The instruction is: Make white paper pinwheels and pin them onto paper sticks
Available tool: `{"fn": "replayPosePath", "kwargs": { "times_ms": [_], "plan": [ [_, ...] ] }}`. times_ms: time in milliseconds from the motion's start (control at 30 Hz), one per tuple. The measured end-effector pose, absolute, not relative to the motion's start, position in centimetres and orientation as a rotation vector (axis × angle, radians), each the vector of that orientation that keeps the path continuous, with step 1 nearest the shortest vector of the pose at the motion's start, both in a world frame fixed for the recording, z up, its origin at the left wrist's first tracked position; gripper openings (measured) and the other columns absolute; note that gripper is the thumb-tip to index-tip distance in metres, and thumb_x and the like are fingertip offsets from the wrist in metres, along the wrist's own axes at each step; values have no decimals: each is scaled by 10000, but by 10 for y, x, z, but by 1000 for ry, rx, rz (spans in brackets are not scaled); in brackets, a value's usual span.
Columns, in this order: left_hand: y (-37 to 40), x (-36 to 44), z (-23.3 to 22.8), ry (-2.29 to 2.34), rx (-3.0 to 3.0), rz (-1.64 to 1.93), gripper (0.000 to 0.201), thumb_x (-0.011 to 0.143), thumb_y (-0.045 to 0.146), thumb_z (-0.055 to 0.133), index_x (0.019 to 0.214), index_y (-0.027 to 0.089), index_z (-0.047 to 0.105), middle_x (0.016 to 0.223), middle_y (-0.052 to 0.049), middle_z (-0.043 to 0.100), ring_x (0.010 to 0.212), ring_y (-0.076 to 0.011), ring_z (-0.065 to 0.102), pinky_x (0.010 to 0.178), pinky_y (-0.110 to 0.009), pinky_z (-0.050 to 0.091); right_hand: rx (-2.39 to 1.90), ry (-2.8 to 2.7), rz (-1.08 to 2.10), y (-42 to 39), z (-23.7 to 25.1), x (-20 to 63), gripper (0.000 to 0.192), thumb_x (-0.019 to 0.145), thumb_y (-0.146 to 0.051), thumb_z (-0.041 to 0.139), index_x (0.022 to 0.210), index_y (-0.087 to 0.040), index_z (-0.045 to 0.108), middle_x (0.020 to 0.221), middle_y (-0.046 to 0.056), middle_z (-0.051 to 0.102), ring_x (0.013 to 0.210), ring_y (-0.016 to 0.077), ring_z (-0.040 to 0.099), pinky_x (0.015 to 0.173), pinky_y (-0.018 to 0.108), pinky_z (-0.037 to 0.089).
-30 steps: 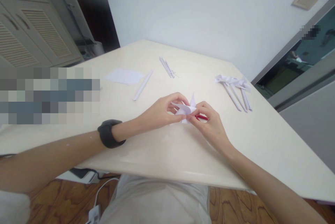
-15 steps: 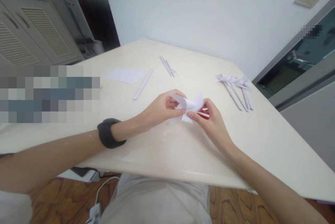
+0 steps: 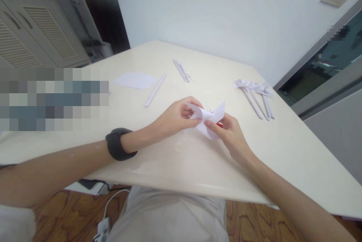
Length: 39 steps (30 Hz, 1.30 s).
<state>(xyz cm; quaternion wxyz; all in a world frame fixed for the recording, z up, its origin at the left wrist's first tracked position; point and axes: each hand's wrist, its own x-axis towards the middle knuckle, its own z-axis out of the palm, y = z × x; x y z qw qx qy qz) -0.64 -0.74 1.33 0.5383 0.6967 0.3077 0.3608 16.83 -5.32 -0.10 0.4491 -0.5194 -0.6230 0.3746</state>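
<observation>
Folded white paper (image 3: 207, 121) sits pinched between both hands over the table (image 3: 181, 159). Left hand (image 3: 172, 119) pinches one flap. Right hand (image 3: 229, 136) pinches its middle and holds something red (image 3: 220, 124).

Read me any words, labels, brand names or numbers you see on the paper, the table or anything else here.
None can be read.
The folded white paper piece in both hands: blank.
The flat white paper sheet on the cream table: blank.
The black wristband: no marking visible.
The pixelated patches at left and upper right: unreadable.
</observation>
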Motion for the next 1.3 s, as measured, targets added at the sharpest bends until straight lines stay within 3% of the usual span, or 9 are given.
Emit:
{"fn": "replayPosePath", "kwargs": {
  "times_ms": [300,500,633,967,1167,1300],
  "plan": [
    [-9,-5,8,728,1703,866,213,697,157,589,896,178,516,877,-15,606,811,-149,600,725,-265,460,-1341,-1532,939,-53,-6,168,275,774,-375,574,928,-152,617,854,38,624,754,163,537,627,258,403],
    [-11,-5,13,734,1504,772,221,715,163,581,921,178,500,847,-12,606,783,-148,600,674,-253,446,-1349,-1533,914,-51,-9,166,293,785,-384,565,945,-142,611,932,74,646,841,212,575,700,304,438],
    [-14,-5,18,719,1401,716,223,735,183,590,937,177,495,907,-35,620,854,-163,604,731,-266,441,-1347,-1502,879,-51,-10,164,286,781,-376,571,943,-144,613,935,74,651,868,231,578,731,322,442],
    [-2,-10,23,751,1426,802,229,701,238,644,884,184,516,878,-28,620,852,-181,600,712,-267,432,-1278,-1516,965,-36,-3,166,334,723,-421,620,959,-187,590,916,36,624,858,200,567,730,305,442],
    [13,-15,21,861,1454,831,213,675,231,649,848,172,539,890,-44,646,878,-202,610,747,-282,436,-1452,-1500,717,3,18,191,342,831,-486,434,905,-197,601,983,45,633,941,180,569,790,304,431],
    [19,-16,17,898,1403,809,215,672,183,626,870,167,544,913,-54,662,939,-220,612,794,-300,438,-1567,-1743,561,60,15,197,343,843,-397,407,840,-153,648,884,67,676,808,168,618,718,288,457]
  ]
}}
